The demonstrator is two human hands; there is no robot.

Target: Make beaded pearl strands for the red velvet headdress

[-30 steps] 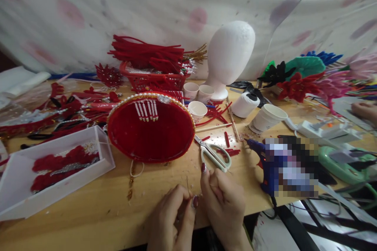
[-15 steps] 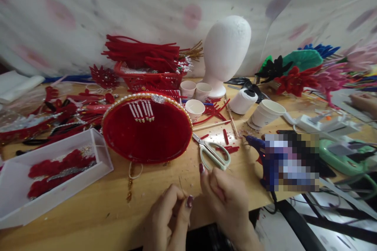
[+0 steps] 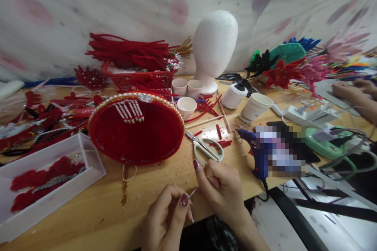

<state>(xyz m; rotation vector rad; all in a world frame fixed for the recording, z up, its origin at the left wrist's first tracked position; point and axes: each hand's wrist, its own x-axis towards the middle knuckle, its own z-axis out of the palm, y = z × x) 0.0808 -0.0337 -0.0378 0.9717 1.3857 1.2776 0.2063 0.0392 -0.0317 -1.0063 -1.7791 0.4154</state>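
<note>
Near the table's front edge, my left hand point(image 3: 167, 211) pinches a thin pale thread point(image 3: 193, 192) between thumb and fingertips. One loose end sticks up above the fingers, and a short whitish piece, perhaps beaded, hangs below the thumb. My right hand point(image 3: 220, 188) is curled closed just to the right; the thread runs towards it, though what lies inside its fingers is hidden. Beyond my hands is a red velvet oval headpiece point(image 3: 138, 137) with a pearl edge and several short bead strands. Scissors point(image 3: 206, 151) with pale green handles lie just past my right hand.
An open white box point(image 3: 91, 180) with red fluffy pieces stands at left. Behind are a red basket point(image 3: 123, 82), paper cups point(image 3: 187, 106), a white foam head point(image 3: 215, 43) and a thread spool point(image 3: 235, 96). A blue glue gun point(image 3: 259, 157) lies right; another person's hands point(image 3: 350, 90) are at far right.
The view has turned slightly right, so things sit further left. My left hand has tilted, with more pale thread and the hanging whitish piece now showing. My right hand stays curled.
</note>
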